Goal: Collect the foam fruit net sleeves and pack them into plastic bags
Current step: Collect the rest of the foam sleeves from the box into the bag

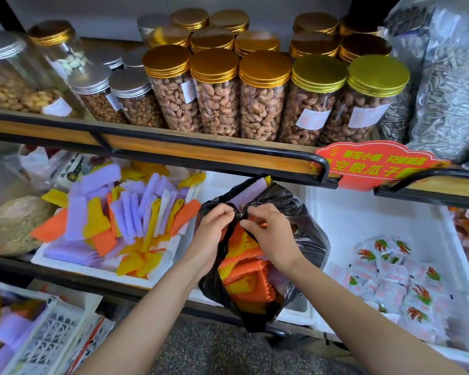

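A black plastic bag (306, 239) hangs in front of the lower shelf, stuffed with orange, yellow and purple foam net sleeves (244, 269). A purple sleeve pokes out of its top. My left hand (214, 226) and my right hand (268, 228) each pinch one of the bag's handles, and the two handles meet between my fingertips. To the left, a white foam box (173, 277) holds a loose heap of purple, orange and yellow sleeves (119, 212).
The upper shelf carries several gold- and silver-lidded jars of nuts (263, 98). A black shelf rail (320, 163) runs just above the bag. At right, a white foam box (344, 217) holds small snack packets. A white lattice crate (52, 328) with more sleeves stands lower left.
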Demonstrator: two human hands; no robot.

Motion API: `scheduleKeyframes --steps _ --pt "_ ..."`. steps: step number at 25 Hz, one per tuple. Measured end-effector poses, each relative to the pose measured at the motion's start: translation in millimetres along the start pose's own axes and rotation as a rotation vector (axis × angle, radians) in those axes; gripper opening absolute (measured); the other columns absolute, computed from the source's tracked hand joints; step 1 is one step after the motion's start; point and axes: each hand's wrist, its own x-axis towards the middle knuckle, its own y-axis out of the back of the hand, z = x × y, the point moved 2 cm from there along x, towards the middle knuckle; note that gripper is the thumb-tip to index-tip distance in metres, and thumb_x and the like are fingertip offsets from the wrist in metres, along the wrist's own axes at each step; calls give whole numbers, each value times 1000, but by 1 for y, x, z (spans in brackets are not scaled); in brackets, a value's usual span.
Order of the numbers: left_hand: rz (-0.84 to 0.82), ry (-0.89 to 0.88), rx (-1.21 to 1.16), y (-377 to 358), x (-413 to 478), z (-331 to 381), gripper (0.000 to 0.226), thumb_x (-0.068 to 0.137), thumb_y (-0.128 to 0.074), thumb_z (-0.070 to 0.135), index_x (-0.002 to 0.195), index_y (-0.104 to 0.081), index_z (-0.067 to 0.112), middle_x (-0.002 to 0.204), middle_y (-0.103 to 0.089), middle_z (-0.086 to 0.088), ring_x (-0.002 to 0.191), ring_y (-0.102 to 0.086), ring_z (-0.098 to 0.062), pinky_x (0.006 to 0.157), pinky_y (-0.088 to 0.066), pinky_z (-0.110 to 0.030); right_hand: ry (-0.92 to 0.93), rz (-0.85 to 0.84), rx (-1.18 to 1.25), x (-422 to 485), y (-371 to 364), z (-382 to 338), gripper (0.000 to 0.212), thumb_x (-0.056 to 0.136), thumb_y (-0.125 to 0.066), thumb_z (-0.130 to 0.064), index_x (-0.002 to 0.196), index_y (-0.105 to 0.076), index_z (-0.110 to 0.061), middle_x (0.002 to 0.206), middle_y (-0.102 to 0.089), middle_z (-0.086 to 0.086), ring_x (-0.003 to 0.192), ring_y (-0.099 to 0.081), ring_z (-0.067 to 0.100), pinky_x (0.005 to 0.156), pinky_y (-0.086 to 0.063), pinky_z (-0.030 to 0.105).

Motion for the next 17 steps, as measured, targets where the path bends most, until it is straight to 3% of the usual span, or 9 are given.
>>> scheduleKeyframes --steps 2,4,7,9,11,12,14,17 --pt "-36 33 -21 -2 -4 2 38 96 -46 12 62 -57 24 72 -55 4 77 -49 -12 70 -35 -27 -11 -8 -58 3 1 -1 24 85 -67 -14 108 -62 -8 99 -48 2 79 -55 12 69 -38 3" --pt "-49 60 35 -6 -9 6 38 96 -46 11 62 -57 24 71 -57 8 75 -51 -8 69 -38 -21 14 -93 -88 3 1 -4 32 85 -68 -12 115 -59 -7 103 -47 5 75 -53 8 68 -38 2" --pt "-71 65 182 0 -13 14 28 95 -49 11 69 -57 19 78 -59 8 87 -52 -9 78 -36 -22 35 -324 -56 1 2 -2 53 87 -64 -8 136 -45 -10 103 -43 -5 77 -48 -3 72 -36 2" --pt "-142 101 299 7 -15 17 25 94 -52 14 70 -58 19 96 -65 2 104 -54 -7 85 -34 -23 74 -489 30 0 3 0 53 89 -60 -3 138 -41 -11 100 -44 -15 79 -48 -10 74 -37 5" --pt "-195 139 442 13 -18 21 25 93 -55 16 70 -62 23 115 -62 -5 114 -51 -5 89 -33 -25 82 -596 131 0 2 3 43 89 -56 3 129 -46 -6 99 -53 -4 75 -50 -5 70 -43 14" --pt "-215 136 493 14 -21 23 27 93 -55 15 69 -62 25 105 -63 -3 104 -52 -3 86 -33 -24 86 -623 135 0 0 3 38 89 -56 3 125 -47 -4 98 -53 3 75 -52 2 68 -46 19" --pt "-253 113 569 17 -27 28 27 94 -55 15 71 -63 26 78 -60 13 83 -54 2 78 -35 -18 108 -649 80 -1 -3 1 25 88 -59 1 110 -49 -4 90 -51 2 69 -52 6 62 -49 21" --pt "-212 54 665 22 -36 35 19 93 -58 18 78 -66 27 72 -60 17 72 -54 7 71 -39 -12 188 -547 -87 1 -3 -5 13 87 -65 -8 84 -52 -10 73 -54 -4 56 -55 6 53 -45 15"
